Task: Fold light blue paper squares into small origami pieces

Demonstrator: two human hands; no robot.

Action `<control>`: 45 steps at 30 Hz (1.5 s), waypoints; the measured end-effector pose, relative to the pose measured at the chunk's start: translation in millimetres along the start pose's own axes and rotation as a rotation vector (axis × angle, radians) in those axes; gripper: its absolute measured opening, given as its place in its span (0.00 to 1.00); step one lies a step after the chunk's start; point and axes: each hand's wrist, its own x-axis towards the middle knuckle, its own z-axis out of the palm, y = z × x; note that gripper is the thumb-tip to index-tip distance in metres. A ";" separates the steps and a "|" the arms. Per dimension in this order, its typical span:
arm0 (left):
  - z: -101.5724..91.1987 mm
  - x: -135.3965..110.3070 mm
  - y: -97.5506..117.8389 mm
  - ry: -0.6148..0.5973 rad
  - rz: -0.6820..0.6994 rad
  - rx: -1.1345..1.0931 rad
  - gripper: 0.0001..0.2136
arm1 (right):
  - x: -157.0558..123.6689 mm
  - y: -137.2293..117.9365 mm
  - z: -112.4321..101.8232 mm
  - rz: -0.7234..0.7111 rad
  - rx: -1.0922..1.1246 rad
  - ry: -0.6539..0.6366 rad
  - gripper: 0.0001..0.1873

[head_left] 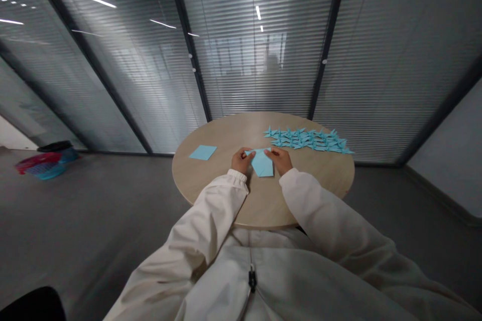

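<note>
Between my hands is a partly folded sheet of light blue origami paper [262,164], its far edge pinched at both corners. My left hand [242,160] is closed on the left corner, thumb and fingers together. On the right corner, my right hand [280,159] grips in the same way. The paper is held just over or on the round wooden table [211,190]; I cannot tell which. Past my right hand, several folded blue paper cranes [307,139] stand in close rows. Left of my left hand lies a flat stack or sheet of blue paper [203,152].
Glass partition panels with blinds [256,85] rise right behind the table. On the floor at far left stand a red and blue basket [45,166] and a dark bin [60,149]. A black rounded object [33,306] shows at the lower left corner.
</note>
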 end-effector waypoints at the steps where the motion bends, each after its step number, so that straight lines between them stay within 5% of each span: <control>1: -0.4 1.1 -1.4 0.021 0.003 0.013 0.14 | -0.1 0.1 0.5 0.015 0.022 -0.008 0.19; 12: -1.4 6.6 -7.3 0.029 -0.015 -0.035 0.13 | -3.7 -12.4 1.4 0.051 0.067 -0.017 0.20; 22: 1.1 3.7 -2.6 -0.026 -0.155 -0.044 0.09 | -2.8 -4.2 -1.2 -0.090 -0.254 0.067 0.18; 45: 8.0 -6.6 9.2 -0.041 -0.370 -0.098 0.14 | -2.5 -3.7 -1.1 -0.106 -0.246 0.102 0.17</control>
